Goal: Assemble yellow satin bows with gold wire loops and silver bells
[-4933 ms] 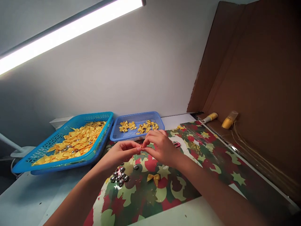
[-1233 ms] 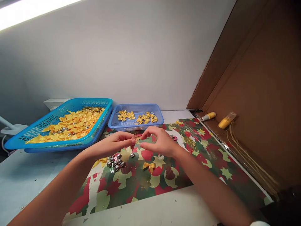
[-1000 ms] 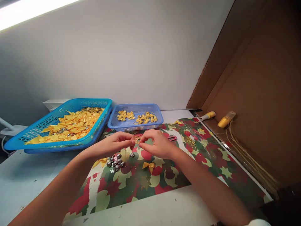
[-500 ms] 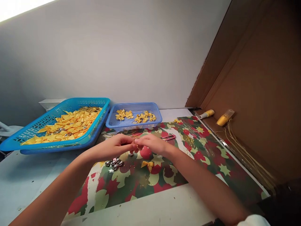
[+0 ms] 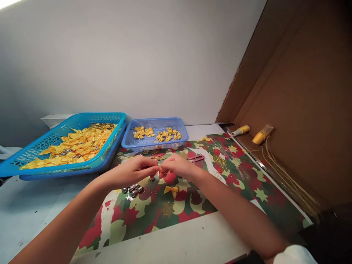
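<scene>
Head view, the only one. Left hand [image 5: 134,171] and right hand [image 5: 176,167] met fingertip to fingertip over the patterned sheet [image 5: 225,176], both pinched shut on sth tiny between them at approx the spot where thumbs touch; too small to tell what it was. Fingers curled in, no open palm on either side.

Just below the hands, on the sheet: a yellow bow [image 5: 171,190] lying flat, apart from the fingers. To its left, near the left wrist, a cluster of silver bells [image 5: 133,189], bunched tight.

Behind the hands, a red clip [image 5: 197,158] lay on the sheet, close to the right hand but not touching. Further back, the small blue basket [image 5: 129,137] held a scatter of little yellow bows. Left of it, touching or nearly so, the big blue basket [image 5: 33,150] was piled w/ more yellow bows, some silver bits mixed in.

Right side: brown cardboard wall [image 5: 302,91]. At its foot, a yellow thread spool [image 5: 240,130] and a yellow wrapped spool [image 5: 262,134] just beside it, w/ pale straw strands [image 5: 286,179] trailing toward the near edge. White table [image 5: 178,245] showed along the sheet's near edge.
</scene>
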Tool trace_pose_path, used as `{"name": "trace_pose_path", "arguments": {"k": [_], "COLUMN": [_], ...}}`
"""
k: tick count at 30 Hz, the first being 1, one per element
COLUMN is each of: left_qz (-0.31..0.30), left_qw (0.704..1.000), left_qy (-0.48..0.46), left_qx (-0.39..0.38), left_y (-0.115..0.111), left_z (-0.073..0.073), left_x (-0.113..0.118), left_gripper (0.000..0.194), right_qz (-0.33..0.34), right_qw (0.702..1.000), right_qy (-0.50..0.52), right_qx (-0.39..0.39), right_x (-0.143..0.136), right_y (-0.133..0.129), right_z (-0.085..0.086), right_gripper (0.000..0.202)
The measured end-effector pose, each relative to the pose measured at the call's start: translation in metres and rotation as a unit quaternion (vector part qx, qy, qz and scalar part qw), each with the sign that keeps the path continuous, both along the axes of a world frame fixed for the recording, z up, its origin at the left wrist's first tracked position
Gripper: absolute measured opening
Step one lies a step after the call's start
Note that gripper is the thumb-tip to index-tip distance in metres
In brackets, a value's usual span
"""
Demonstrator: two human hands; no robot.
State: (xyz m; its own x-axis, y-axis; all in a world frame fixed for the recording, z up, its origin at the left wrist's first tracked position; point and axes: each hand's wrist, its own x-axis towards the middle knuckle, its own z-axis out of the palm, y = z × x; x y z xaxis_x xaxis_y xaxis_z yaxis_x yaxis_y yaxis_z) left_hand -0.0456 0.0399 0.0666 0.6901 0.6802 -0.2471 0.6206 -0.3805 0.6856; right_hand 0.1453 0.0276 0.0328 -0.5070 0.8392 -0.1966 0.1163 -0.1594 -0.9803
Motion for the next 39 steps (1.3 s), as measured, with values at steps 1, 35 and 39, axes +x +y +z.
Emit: {"name": "trace_pose_path", "arguments": {"k": [1,35,39], "left_qz": [-0.005,0.002,-0.004], "left_qw": [1.000,0.999,0.998], "left_qy": [-0.002,0.024,0.041], "left_qx": [-0.001,-0.046,-0.039], "left_y": [0.001,0.014,0.016], "left_z": [0.000,-0.006,-0.007], "left_x": [-0.001,-0.015,-0.016], "left_gripper": [0.041,0.029,0.029], "right_qz": [0.001,-0.010,-0.013], "right_qw": [1.000,0.997,0.996], "right_qy": [-0.002,-0.082,-0.084], "right_qx": [0.000,-0.010,-0.015], "right_x": [0.000,0.001,0.002], "right_y": [0.000,0.010,0.011], "right_z": [0.000,-0.030,-0.032], "right_gripper": [0.024,0.022,0.023]}}
